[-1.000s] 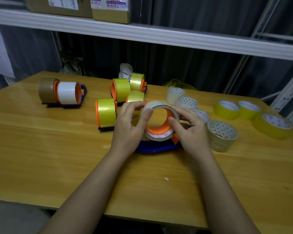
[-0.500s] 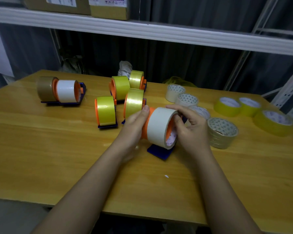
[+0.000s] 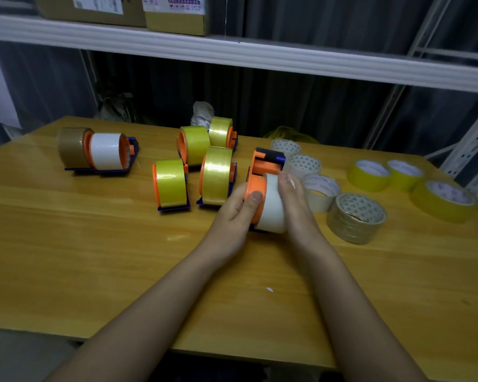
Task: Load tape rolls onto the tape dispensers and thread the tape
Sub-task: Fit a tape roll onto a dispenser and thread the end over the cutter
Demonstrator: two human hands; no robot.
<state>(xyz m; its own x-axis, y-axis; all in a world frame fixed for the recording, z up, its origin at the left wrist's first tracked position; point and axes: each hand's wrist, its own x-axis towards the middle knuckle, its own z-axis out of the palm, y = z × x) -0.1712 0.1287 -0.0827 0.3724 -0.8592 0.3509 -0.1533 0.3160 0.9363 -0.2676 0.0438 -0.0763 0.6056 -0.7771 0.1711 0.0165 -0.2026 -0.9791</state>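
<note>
Gripping a white tape roll (image 3: 272,205) on its orange-and-blue plastic dispenser (image 3: 265,166), left hand (image 3: 232,213) curled against the orange hub, right hand (image 3: 295,205) wrapped round the roll's far side, glossy yellow wooden table (image 3: 94,257), loose rolls right, white shelf (image 3: 232,55) with cardboard boxes above, dark curtain behind.

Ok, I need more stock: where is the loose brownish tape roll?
Head view, right of centre: the brownish tape roll lies flat on the wooden table, beside the right hand.
</note>
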